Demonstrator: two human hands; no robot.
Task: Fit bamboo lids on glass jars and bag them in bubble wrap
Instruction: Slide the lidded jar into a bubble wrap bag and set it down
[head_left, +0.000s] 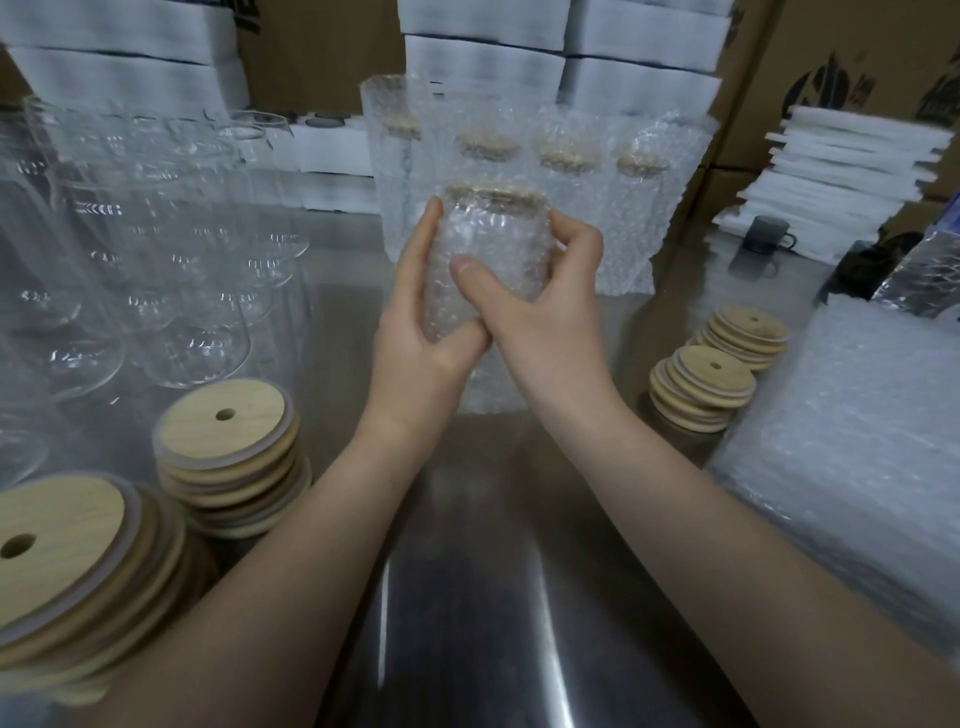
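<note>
Close to us on the left, a pile of bamboo lids (67, 566) sits on the shiny counter (493, 597). In the middle we hold a jar (488, 249) inside its bubble wrap bag (485, 387), lid on top. Our left hand (421, 332) and right hand (530, 317) both curl their fingers around it. More wrapped jars (571, 171) stand behind.

The lower part of the bubble-wrapped glass jar (493, 244) is covered by the left hand (421, 343) and the right hand (540, 317). Its round bamboo lid (493, 196) is seen only dimly through the wrap. The nearest stack of holed bamboo lids (67, 551) is cut off by the left edge. The black print (818, 88) on the brown cardboard box (763, 62) is cropped and cannot be read.
</note>
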